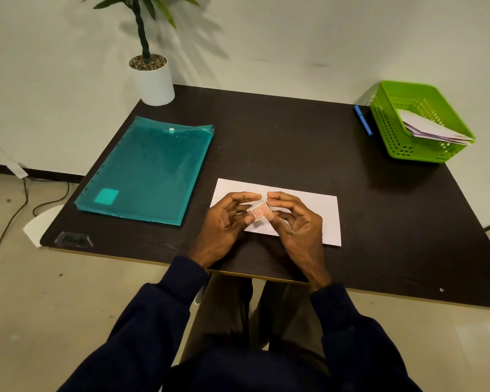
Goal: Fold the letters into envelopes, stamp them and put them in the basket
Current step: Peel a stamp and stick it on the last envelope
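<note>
A white envelope lies flat on the dark table, near its front edge. Just above the envelope, my left hand and my right hand together pinch a small reddish stamp between thumbs and fingertips. The green basket stands at the table's far right corner, and several white envelopes lean inside it.
A teal plastic document folder lies on the left half of the table. A potted plant in a white pot stands at the back left corner. A blue pen lies beside the basket's left side. Cables run over the floor at left.
</note>
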